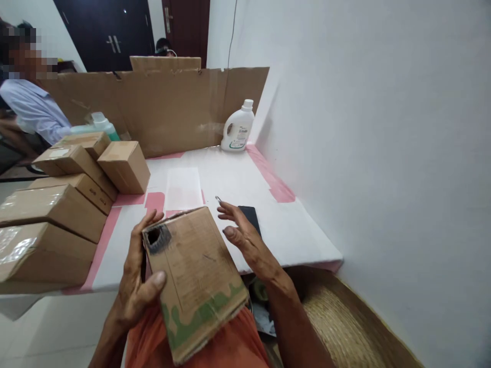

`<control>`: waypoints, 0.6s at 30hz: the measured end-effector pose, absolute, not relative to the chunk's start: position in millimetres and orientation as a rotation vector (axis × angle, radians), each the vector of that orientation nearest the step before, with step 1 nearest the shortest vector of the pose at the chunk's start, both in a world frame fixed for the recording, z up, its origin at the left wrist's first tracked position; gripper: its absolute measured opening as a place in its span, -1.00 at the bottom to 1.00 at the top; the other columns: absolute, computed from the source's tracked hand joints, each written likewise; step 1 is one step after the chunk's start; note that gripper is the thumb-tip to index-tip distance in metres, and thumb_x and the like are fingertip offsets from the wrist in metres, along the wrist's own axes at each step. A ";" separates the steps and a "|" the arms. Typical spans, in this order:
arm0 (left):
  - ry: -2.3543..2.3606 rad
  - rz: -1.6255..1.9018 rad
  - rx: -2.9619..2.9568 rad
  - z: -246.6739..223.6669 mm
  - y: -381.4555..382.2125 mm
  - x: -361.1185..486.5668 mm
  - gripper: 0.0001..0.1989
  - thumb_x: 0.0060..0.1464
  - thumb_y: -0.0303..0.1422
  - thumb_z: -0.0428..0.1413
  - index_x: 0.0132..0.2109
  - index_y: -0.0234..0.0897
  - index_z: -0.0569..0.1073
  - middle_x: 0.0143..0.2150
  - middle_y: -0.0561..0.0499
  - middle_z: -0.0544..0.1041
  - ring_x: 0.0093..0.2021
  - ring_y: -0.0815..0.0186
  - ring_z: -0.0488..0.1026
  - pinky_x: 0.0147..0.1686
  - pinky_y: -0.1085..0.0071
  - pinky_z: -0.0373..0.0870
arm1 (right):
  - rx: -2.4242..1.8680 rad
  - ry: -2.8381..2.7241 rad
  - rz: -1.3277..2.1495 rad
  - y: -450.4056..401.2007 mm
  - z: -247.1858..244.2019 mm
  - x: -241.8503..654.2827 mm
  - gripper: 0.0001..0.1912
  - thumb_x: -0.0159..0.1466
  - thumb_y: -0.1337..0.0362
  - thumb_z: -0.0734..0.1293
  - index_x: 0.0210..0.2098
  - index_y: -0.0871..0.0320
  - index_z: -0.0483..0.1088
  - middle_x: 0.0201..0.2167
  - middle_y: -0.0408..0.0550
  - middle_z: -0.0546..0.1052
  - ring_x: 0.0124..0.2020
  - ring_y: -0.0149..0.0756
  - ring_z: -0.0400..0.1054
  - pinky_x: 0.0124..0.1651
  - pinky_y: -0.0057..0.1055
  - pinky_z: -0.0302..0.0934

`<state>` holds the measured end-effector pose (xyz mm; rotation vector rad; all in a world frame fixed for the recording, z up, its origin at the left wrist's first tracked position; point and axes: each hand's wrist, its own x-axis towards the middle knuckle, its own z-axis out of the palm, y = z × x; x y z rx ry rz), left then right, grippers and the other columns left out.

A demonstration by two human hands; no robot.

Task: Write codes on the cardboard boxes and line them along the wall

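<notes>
A worn cardboard box [195,276] with a green printed band and a dark-edged hole at its upper left corner is tilted in front of me, over my lap. My left hand [141,276] grips its left side, thumb on the face and fingers behind. To the right of the box, my right hand [245,240] is held apart from it with the fingers spread and nothing in them. Just beyond those fingertips is a small metal piece [218,199], too small to name. A dark flat phone-like object [250,220] lies partly hidden behind the right hand.
Several closed cardboard boxes [49,250] stand along the table's left side. A white jug [238,130] is at the back right, before a cardboard panel [172,112]. A person [34,107] is at the far left. A woven basket [341,322] sits below right, beside the wall.
</notes>
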<state>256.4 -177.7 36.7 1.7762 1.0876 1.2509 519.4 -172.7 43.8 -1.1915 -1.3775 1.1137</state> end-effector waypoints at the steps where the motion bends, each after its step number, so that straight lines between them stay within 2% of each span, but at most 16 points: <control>1: 1.068 1.229 1.831 39.6 -185.4 259.1 -0.09 0.16 0.08 0.16 0.53 -0.10 0.07 0.49 -0.20 0.23 0.46 -0.19 0.21 0.36 -0.11 0.30 | -1.156 -1.379 1.099 -173.6 50.9 511.1 -0.14 0.28 -0.34 0.34 0.39 -0.01 0.24 0.40 0.11 0.31 0.38 0.06 0.20 0.31 -0.02 0.20; 4: 1.090 1.200 1.956 43.7 -204.7 262.6 -0.14 0.22 0.03 0.12 0.55 -0.04 0.03 0.51 -0.17 0.19 0.50 -0.18 0.14 0.37 -0.16 0.29 | -1.121 -1.436 1.106 -184.3 66.5 488.7 -0.22 0.24 -0.22 0.46 0.32 -0.02 0.30 0.34 0.06 0.38 0.35 0.03 0.25 0.38 0.01 0.12; 7: 1.194 1.179 1.926 45.7 -218.9 265.7 -0.15 0.24 0.01 0.10 0.56 0.00 0.00 0.52 -0.13 0.19 0.51 -0.17 0.11 0.38 -0.20 0.26 | -1.217 -1.410 1.088 -201.4 68.2 476.8 -0.40 0.19 -0.08 0.56 0.13 0.00 0.43 0.12 0.00 0.52 0.12 -0.02 0.41 0.25 -0.03 0.27; 10: 1.265 1.166 1.768 53.6 -229.9 275.6 -0.22 0.28 -0.07 0.07 0.55 0.01 0.02 0.51 -0.11 0.21 0.48 -0.15 0.17 0.38 -0.21 0.26 | -1.247 -1.318 1.084 -214.7 62.7 472.2 -0.46 0.15 -0.07 0.58 0.00 0.02 0.46 -0.04 -0.05 0.55 -0.03 -0.08 0.45 0.11 -0.09 0.36; 15: 1.333 1.234 1.700 70.5 -234.8 286.8 -0.35 0.28 -0.17 0.04 0.48 0.02 0.19 0.42 -0.04 0.35 0.39 -0.12 0.29 0.46 -0.25 0.07 | -1.164 -1.268 1.030 -215.1 62.8 467.0 -0.46 0.11 -0.08 0.60 -0.04 0.02 0.48 -0.06 -0.09 0.56 -0.06 -0.14 0.46 0.09 -0.15 0.36; 18: 1.337 1.297 1.748 67.0 -228.5 278.0 -0.40 0.30 -0.18 0.02 0.45 -0.02 0.26 0.38 -0.05 0.40 0.36 -0.14 0.32 0.45 -0.30 0.07 | -1.131 -1.267 1.008 -210.3 65.3 464.3 -0.44 0.11 -0.12 0.59 -0.03 -0.01 0.48 -0.06 -0.09 0.56 -0.06 -0.14 0.46 0.05 -0.17 0.36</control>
